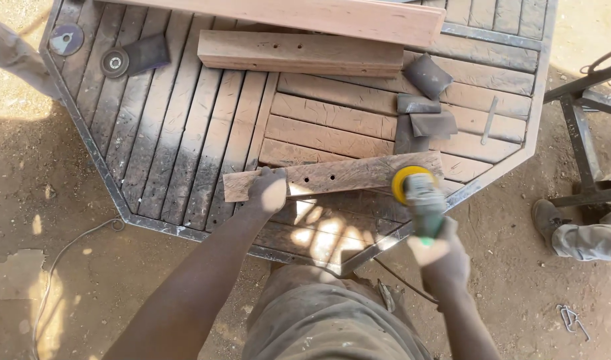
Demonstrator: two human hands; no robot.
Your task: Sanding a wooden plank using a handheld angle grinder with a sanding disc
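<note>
Our left hand (268,191) presses flat on the wood board (332,175) near the worktop (185,147) edge. Our right hand (444,257) is closed around the grinder (422,200), its yellow disc (407,180) on the board's right end; most looks rough yet

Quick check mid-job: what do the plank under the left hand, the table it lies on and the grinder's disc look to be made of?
Plank: bare, rough wood, going by its grain, pale scuffs and drilled holes.
Table: weathered wooden slats in what looks like a dark metal frame, dusty and unfinished.
Disc: only a yellow round edge shows; possibly a plastic or rubber backing pad, but I can't tell.
</note>
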